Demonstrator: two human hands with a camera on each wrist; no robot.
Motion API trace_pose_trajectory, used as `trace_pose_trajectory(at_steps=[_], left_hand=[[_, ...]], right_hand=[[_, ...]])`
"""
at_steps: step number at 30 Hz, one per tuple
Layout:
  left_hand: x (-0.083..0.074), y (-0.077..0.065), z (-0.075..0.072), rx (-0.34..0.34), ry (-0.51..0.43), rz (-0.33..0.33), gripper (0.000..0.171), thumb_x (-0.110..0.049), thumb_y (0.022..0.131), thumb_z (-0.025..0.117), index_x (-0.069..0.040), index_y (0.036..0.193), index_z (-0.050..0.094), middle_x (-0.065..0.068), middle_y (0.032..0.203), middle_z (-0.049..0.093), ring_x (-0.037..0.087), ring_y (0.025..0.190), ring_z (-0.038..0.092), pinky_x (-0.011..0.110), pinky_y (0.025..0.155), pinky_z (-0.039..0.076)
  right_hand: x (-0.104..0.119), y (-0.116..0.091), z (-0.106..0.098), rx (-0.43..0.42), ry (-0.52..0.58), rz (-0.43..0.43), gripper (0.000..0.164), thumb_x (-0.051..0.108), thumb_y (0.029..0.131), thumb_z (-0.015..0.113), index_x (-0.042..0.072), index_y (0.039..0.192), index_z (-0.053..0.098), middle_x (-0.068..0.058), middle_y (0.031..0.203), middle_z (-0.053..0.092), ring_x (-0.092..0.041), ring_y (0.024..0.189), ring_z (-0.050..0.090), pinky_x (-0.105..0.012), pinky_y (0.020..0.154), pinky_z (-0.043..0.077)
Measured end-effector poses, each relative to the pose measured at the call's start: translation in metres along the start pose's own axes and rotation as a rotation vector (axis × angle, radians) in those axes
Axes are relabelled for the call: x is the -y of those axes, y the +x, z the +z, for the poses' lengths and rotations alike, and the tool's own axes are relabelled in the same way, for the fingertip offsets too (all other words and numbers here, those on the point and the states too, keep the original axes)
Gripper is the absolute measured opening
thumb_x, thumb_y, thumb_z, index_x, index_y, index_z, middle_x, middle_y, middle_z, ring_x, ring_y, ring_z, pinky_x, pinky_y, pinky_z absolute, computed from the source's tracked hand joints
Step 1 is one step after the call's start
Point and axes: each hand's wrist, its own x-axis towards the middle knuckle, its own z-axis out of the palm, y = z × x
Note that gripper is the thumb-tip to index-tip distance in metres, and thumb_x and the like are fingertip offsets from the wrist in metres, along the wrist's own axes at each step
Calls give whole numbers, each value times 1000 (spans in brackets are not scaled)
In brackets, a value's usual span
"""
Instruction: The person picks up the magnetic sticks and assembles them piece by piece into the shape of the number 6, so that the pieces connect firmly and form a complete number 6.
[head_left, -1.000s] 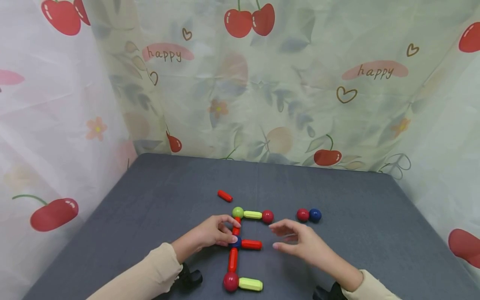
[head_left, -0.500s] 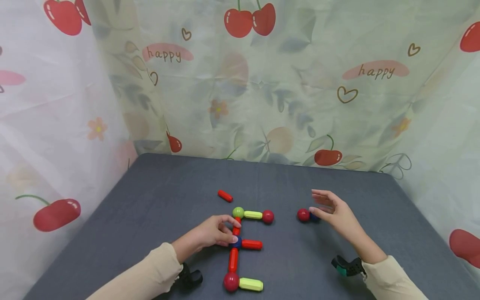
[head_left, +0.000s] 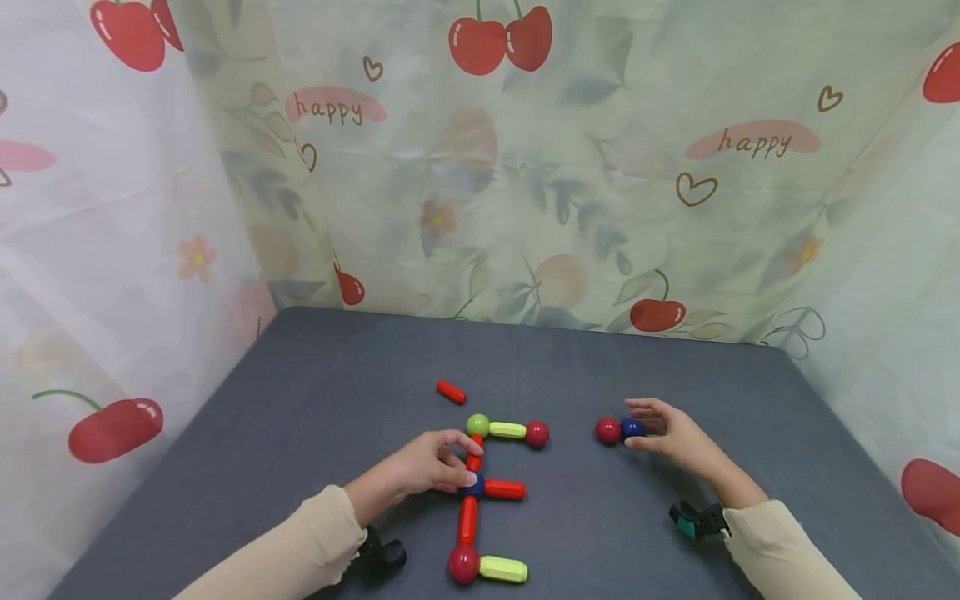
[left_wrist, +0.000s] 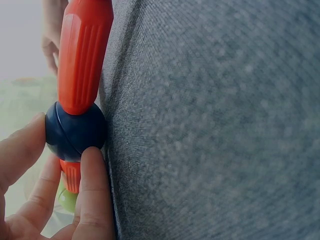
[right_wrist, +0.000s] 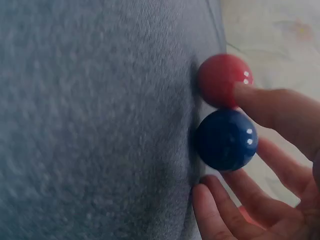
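In the head view my left hand (head_left: 437, 462) pinches a blue ball (left_wrist: 75, 131) between thumb and fingers. This ball joins red rods, one of them a red side rod (head_left: 505, 489) pointing right. The figure has a green ball (head_left: 477, 425) at its far end and a red ball (head_left: 464, 564) at its near end. Each end carries a yellow-green rod (head_left: 503, 569). Off to the right, my right hand (head_left: 671, 435) has its fingers spread around a second blue ball (right_wrist: 226, 140), which touches a loose red ball (right_wrist: 225, 80). Whether the fingertips touch it I cannot tell.
A loose red rod (head_left: 452, 392) lies beyond the figure. Another red ball (head_left: 537, 433) ends the far yellow-green rod. The dark grey table (head_left: 360, 358) is bounded at the back and sides by a printed curtain (head_left: 525, 208).
My right hand has moved right and away from beside the figure, then lowered around the loose blue ball. My left hand keeps its place on the figure's blue ball.
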Motion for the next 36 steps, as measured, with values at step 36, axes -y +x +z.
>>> trace_pose_trajectory(at_steps=[36], left_hand=[[0, -3, -1, 2, 0, 12, 35, -8, 83, 76, -8, 116, 63, 7, 86, 65, 15, 72, 61, 33, 72, 57]], right_hand=[[69, -17, 1, -103, -17, 48, 48, 31, 89, 70, 10, 130, 58, -18, 124, 61, -29, 108, 63, -47, 90, 53]])
